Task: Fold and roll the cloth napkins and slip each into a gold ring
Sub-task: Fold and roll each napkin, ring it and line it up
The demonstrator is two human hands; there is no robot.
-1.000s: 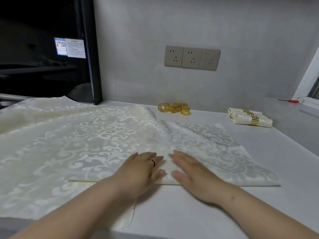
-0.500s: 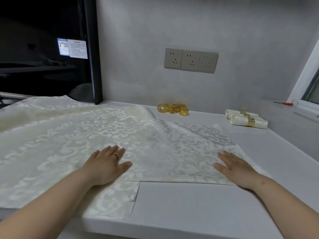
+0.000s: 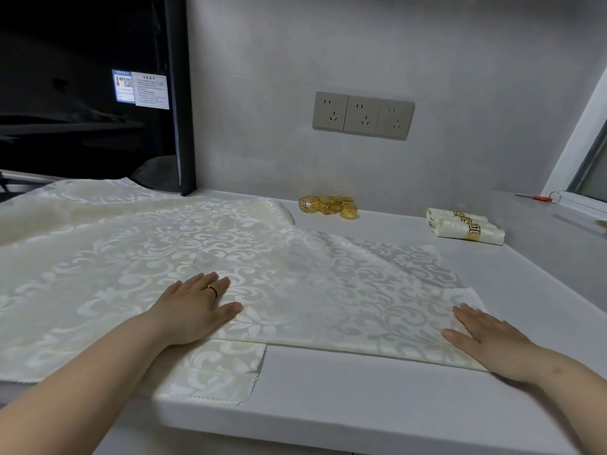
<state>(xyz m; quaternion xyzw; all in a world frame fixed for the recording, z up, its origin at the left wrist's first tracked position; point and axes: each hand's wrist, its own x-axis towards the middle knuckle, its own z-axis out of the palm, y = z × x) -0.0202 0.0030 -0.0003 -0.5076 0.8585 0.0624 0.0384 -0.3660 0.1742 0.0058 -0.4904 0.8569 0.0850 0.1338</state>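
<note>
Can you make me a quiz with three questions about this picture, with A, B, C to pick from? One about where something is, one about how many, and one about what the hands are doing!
1. Where is the heap of gold rings?
A. on the counter by the wall
B. under a hand
C. on the floor

2. How many rolled napkins already wear a ring?
A. one
B. two
C. five

3. How do the left hand and right hand lie on the folded napkin?
A. as fists
B. pinching a ring
C. flat, fingers straight

Answers:
1 A, the heap lies at the back of the counter, below the sockets.
2 B, two rolls lie side by side, each with a gold band.
3 C, both palms press the cloth and grip nothing.
</note>
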